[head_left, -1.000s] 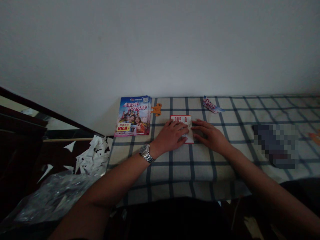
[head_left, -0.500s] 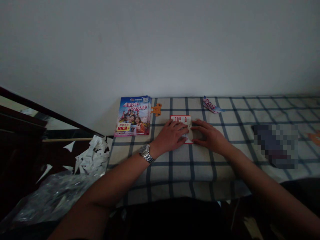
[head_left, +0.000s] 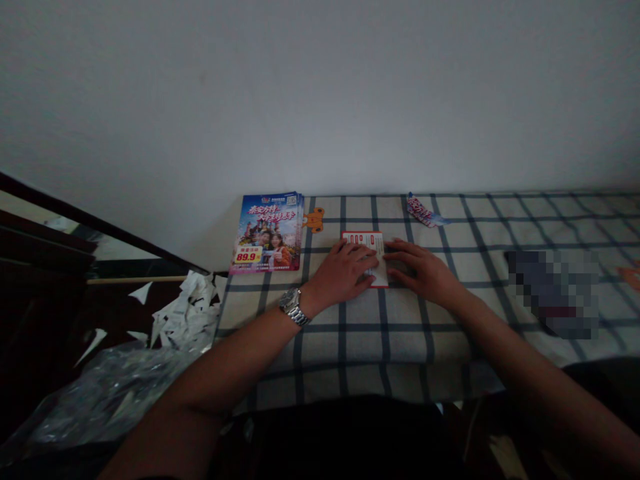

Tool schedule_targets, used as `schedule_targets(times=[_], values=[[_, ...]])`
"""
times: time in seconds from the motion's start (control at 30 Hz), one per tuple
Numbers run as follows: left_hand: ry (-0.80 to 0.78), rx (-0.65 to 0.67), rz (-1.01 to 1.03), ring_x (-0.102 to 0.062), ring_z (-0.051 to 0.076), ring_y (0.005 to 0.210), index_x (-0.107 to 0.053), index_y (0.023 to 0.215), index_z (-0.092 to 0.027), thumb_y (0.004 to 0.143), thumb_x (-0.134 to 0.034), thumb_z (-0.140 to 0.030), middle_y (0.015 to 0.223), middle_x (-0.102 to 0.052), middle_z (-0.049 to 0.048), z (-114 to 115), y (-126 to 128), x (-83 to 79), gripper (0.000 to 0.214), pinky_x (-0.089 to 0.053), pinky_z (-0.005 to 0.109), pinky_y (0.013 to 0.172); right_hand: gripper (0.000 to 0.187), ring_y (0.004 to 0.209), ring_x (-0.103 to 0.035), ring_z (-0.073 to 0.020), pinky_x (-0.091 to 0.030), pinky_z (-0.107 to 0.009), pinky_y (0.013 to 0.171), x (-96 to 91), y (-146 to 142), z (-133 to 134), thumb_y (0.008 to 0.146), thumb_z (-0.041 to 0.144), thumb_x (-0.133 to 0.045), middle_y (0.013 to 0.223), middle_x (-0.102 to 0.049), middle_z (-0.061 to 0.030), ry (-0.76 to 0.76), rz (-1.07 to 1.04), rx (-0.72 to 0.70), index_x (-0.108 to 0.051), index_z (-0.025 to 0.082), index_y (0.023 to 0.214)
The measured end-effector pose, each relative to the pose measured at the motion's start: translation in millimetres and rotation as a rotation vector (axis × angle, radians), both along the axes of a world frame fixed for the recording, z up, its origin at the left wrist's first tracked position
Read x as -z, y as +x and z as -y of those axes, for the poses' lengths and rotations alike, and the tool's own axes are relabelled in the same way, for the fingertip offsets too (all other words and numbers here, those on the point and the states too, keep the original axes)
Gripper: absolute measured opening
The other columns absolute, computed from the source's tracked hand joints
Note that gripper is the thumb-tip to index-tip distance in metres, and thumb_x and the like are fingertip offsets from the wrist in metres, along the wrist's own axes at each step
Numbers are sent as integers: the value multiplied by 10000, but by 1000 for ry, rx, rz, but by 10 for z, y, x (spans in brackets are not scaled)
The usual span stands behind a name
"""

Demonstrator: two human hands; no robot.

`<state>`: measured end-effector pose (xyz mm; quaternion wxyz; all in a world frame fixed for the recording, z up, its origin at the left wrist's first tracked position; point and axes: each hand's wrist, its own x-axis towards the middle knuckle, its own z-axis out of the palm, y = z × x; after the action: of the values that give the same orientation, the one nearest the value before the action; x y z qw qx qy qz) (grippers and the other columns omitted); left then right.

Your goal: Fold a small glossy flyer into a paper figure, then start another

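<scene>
A small white paper with red print (head_left: pixel 373 245) lies on the checked tablecloth (head_left: pixel 400 333) near the wall. My left hand (head_left: pixel 343 275), with a metal watch on its wrist, rests flat on the paper's left part with fingers stretched out. My right hand (head_left: pixel 421 271) lies flat at the paper's right edge, fingers extended and touching it. Most of the paper is hidden under both hands.
A stack of colourful flyers (head_left: pixel 267 232) lies at the cloth's far left corner, with a small orange cutout (head_left: pixel 314 219) beside it. A folded printed scrap (head_left: pixel 421 210) sits by the wall. White paper scraps (head_left: pixel 187 310) and a clear plastic bag (head_left: pixel 100 400) lie at left. A blurred dark object (head_left: pixel 553 290) is at right.
</scene>
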<state>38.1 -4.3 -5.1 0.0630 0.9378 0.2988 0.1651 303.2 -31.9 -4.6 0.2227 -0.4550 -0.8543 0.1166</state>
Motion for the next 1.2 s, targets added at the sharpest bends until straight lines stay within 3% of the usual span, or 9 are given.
schedule_targets(times=[0.27, 0.83, 1.2], values=[[-6, 6, -1, -513, 291, 1317, -656, 1290, -247, 1029, -596, -380, 1437, -615, 51, -4, -5, -3, 298, -324, 542, 1202, 87, 1117, -736, -299, -593, -478, 982, 16, -89, -90, 980, 281, -667, 1242, -746, -109, 75, -42, 93, -734, 226, 987], [1, 8, 4, -514, 292, 1311, -652, 1279, -249, 1027, -594, -373, 1412, -623, 55, -1, 3, -10, 286, -320, 538, 1203, 65, 994, -696, -291, -553, -438, 890, -24, -211, -323, 942, 221, -663, 1133, -744, -101, 132, 42, 145, -728, 230, 940], [-11, 4, 2, -508, 296, 1329, -657, 1275, -251, 1033, -587, -377, 1425, -618, 57, 2, 0, -13, 282, -312, 547, 1214, 78, 914, -663, -279, -521, -394, 794, -36, -255, -687, 949, 243, -641, 985, -705, -107, 111, 93, 234, -702, 211, 911]])
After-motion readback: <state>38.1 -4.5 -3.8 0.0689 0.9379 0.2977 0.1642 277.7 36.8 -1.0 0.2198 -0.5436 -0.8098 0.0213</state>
